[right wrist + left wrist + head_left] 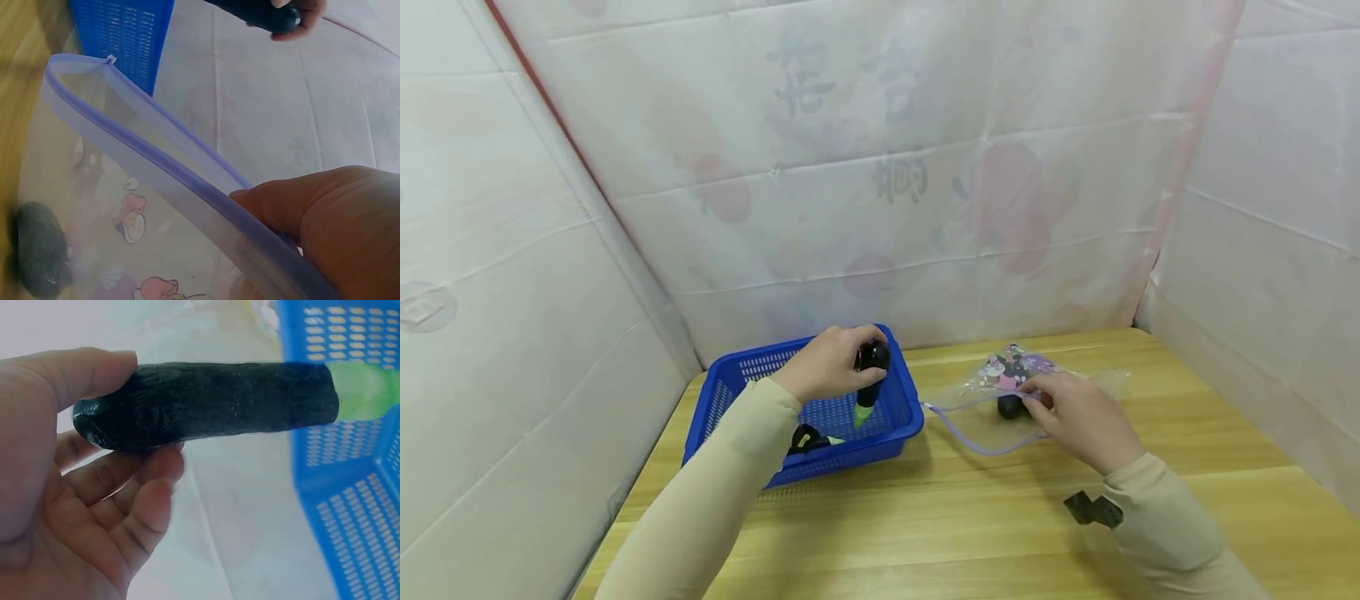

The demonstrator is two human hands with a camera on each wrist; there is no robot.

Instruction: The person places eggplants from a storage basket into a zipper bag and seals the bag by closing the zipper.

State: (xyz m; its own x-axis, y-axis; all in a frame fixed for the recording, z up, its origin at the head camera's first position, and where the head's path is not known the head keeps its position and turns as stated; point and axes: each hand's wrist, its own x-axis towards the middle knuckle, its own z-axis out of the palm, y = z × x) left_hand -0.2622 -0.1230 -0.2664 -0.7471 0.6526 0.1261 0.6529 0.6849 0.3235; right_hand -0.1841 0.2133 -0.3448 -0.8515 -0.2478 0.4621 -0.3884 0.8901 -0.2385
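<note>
We reach both arms forward, the left arm [700, 496] and right arm [1172, 521] slanting inward. Our left hand [826, 367] grips between its thumb [94, 372] and bent fingers [147, 512], its back upward. Our right hand [1086, 417], well apart from it, pinches between thumb and fingers, wrist low.

We see long sleeves in pale beige on both arms. The left sleeve [707, 492] is fairly smooth, with creases gathering at its cuff. The right sleeve [1180, 533] bunches into soft folds, and by its cuff we make out a small black fitting [1107, 512] with angular parts. The left hand [831, 367] and right hand [1086, 422] are bare.
</note>
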